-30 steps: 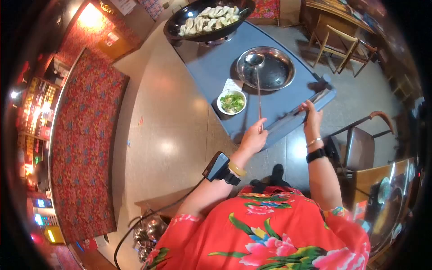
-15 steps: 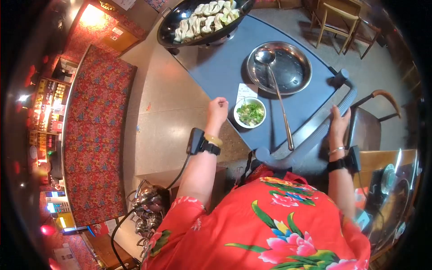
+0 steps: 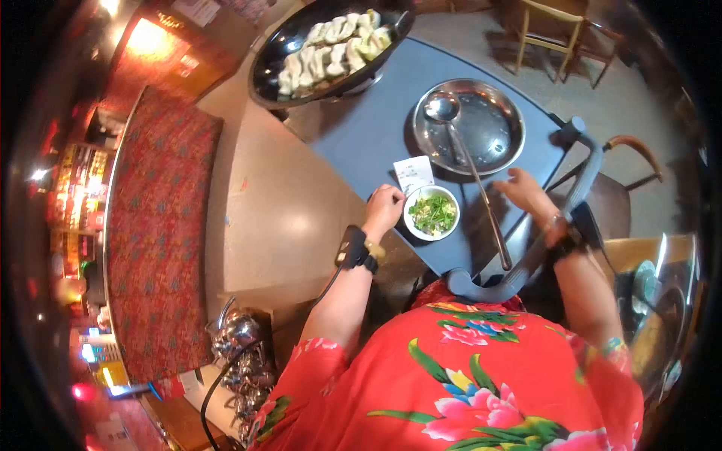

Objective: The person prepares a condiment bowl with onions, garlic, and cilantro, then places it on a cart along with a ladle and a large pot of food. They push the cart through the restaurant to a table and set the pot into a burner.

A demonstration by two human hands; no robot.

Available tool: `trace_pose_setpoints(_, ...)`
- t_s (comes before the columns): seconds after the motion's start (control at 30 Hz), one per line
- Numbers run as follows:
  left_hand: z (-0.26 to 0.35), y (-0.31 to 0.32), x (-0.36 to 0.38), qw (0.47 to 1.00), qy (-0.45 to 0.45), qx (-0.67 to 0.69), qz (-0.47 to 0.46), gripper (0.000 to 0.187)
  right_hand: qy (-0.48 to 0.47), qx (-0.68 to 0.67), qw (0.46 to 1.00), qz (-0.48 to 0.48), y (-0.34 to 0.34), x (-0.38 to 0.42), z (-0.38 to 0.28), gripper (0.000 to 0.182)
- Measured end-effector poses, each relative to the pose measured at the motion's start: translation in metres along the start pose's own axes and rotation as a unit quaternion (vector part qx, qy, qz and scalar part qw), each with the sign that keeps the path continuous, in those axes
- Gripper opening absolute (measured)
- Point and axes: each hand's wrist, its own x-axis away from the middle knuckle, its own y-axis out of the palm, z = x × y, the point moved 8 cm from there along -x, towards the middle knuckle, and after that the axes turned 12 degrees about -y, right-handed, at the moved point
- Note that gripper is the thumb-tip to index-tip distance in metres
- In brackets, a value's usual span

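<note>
My left hand (image 3: pixel 385 208) is curled into a loose fist at the table's left edge, close beside a white bowl (image 3: pixel 432 213) of chopped green herbs or scallions. Nothing shows between its fingers. A receipt-like slip of paper (image 3: pixel 413 172) lies just behind the bowl. My right hand (image 3: pixel 524 193) is over the cart's right side with its fingers apart and holds nothing. Its fingertips are near the long handle of a metal ladle (image 3: pixel 477 174). The ladle's bowl rests in a round steel basin (image 3: pixel 492 128), and its handle slants toward me over the rim.
A black wok (image 3: pixel 265 84) with rows of dumplings stands at the far left of the blue-topped cart (image 3: pixel 361 139). The cart's grey push handle (image 3: pixel 583 180) curves along the near right side. Chairs (image 3: pixel 553 34) stand beyond; metal kettles (image 3: pixel 244 338) sit at lower left.
My right hand has left the cart handle and moved left toward the ladle. My left hand has moved slightly right and nearer to me, by the bowl. The view has shifted slightly.
</note>
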Motion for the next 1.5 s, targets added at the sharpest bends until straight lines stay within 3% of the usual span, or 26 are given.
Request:
trace_pose_setpoints(0.07, -0.001, 0.006, 0.002, 0.98, -0.063, 0.156, -0.109, 0.014, 0.133, -0.262, 0.954, -0.05, 0.041, -0.02, 0.025, 0.058)
trace_pose_setpoints(0.1, 0.0, 0.01, 0.001, 0.94, -0.053, 0.307, -0.137, 0.019, 0.198, -0.479, 0.846, -0.126, 0.084, -0.049, 0.067, 0.058)
trace_pose_setpoints(0.13, 0.007, 0.019, -0.001, 0.956, -0.04, 0.24, -0.163, 0.022, -0.111, -0.185, 0.967, -0.137, 0.054, -0.045, 0.045, 0.061)
trace_pose_setpoints(0.17, 0.004, 0.031, -0.001, 0.906, -0.134, 0.345, -0.207, 0.02, -0.166, -0.196, 0.966, -0.001, 0.066, -0.074, 0.067, 0.064)
trace_pose_setpoints(0.2, -0.011, 0.038, -0.005, 0.886, -0.184, 0.379, -0.194, 0.018, -0.254, 0.066, 0.965, 0.007, 0.025, -0.022, -0.018, 0.039)
trace_pose_setpoints(0.23, -0.01, 0.042, -0.006, 0.865, -0.17, 0.414, -0.229, 0.016, -0.145, -0.315, 0.934, 0.083, 0.066, -0.074, 0.047, 0.033)
trace_pose_setpoints(0.27, 0.007, 0.043, 0.001, 0.851, -0.182, 0.44, -0.221, 0.011, 0.185, -0.533, 0.815, 0.131, 0.072, -0.046, 0.035, 0.031)
trace_pose_setpoints(0.3, 0.005, 0.048, -0.004, 0.87, -0.165, 0.368, -0.283, 0.01, 0.103, -0.489, 0.848, 0.179, 0.077, -0.074, 0.057, 0.029)
trace_pose_setpoints(0.37, 0.01, 0.049, -0.005, 0.88, -0.126, 0.342, -0.305, 0.018, 0.202, -0.586, 0.76, 0.195, 0.083, -0.07, 0.057, 0.027)
trace_pose_setpoints(0.43, 0.033, 0.053, -0.007, 0.901, -0.062, 0.3, -0.306, 0.025, 0.2, -0.545, 0.793, 0.185, 0.082, -0.085, 0.071, 0.027)
trace_pose_setpoints(0.47, 0.037, 0.051, -0.007, 0.92, -0.061, 0.234, -0.309, 0.026, 0.167, -0.576, 0.773, 0.209, 0.09, -0.096, 0.081, 0.028)
trace_pose_setpoints(0.5, 0.037, 0.048, -0.009, 0.934, -0.06, 0.166, -0.31, 0.026, 0.003, -0.377, 0.896, 0.235, 0.091, -0.145, 0.111, 0.027)
trace_pose_setpoints(0.57, 0.03, 0.058, -0.021, 0.918, -0.028, 0.229, -0.322, 0.026, 0.187, -0.567, 0.75, 0.284, 0.073, -0.065, 0.049, 0.025)
trace_pose_setpoints(0.63, 0.027, 0.055, -0.015, 0.935, -0.064, 0.135, -0.321, 0.026, 0.177, -0.555, 0.757, 0.295, 0.066, -0.054, 0.044, 0.026)
trace_pose_setpoints(0.7, 0.027, 0.063, -0.019, 0.925, -0.055, 0.161, -0.34, 0.026, 0.168, -0.537, 0.769, 0.303, 0.059, -0.043, 0.041, 0.028)
trace_pose_setpoints(0.77, 0.023, 0.06, -0.021, 0.927, -0.058, 0.08, -0.361, 0.025, 0.113, -0.52, 0.77, 0.351, 0.045, -0.025, 0.029, 0.028)
trace_pose_setpoints(0.83, 0.031, 0.066, -0.021, 0.923, -0.022, 0.126, -0.363, 0.024, 0.12, -0.525, 0.763, 0.359, 0.039, -0.016, 0.038, 0.029)
trace_pose_setpoints(0.9, 0.035, 0.058, -0.015, 0.925, -0.041, 0.124, -0.357, 0.023, 0.143, -0.542, 0.736, 0.379, 0.04, -0.005, 0.04, 0.027)
trace_pose_setpoints(1.0, 0.033, 0.059, -0.014, 0.917, -0.045, 0.169, -0.36, 0.023, 0.111, -0.546, 0.751, 0.353, 0.029, 0.027, 0.014, 0.023)
trace_pose_setpoints(1.03, 0.03, 0.061, -0.018, 0.918, -0.046, 0.173, -0.354, 0.023, 0.098, -0.583, 0.722, 0.358, 0.029, 0.027, 0.011, 0.023)
trace_pose_setpoints(1.1, 0.028, 0.064, -0.025, 0.927, -0.02, 0.162, -0.339, 0.023, 0.094, -0.585, 0.719, 0.362, 0.024, 0.036, 0.014, 0.024)
trace_pose_setpoints(1.23, 0.033, 0.04, -0.016, 0.918, -0.091, 0.141, -0.36, 0.028, 0.068, -0.602, 0.708, 0.363, 0.013, 0.051, 0.009, 0.025)
trace_pose_setpoints(1.4, 0.08, -0.014, -0.021, 0.852, 0.033, 0.412, -0.321, 0.035, 0.004, -0.627, 0.703, 0.336, -0.009, 0.08, 0.001, 0.022)
trace_pose_setpoints(1.43, 0.092, -0.034, -0.022, 0.865, 0.057, 0.382, -0.321, 0.041, 0.011, -0.61, 0.709, 0.355, -0.014, 0.086, 0.007, 0.021)
trace_pose_setpoints(1.47, 0.114, -0.064, -0.004, 0.923, -0.01, 0.238, -0.304, 0.04, 0.047, -0.58, 0.726, 0.367, -0.026, 0.123, -0.014, 0.022)
trace_pose_setpoints(1.5, 0.134, -0.078, 0.005, 0.922, -0.015, 0.261, -0.286, 0.041, 0.039, -0.585, 0.734, 0.344, -0.029, 0.131, -0.007, 0.02)
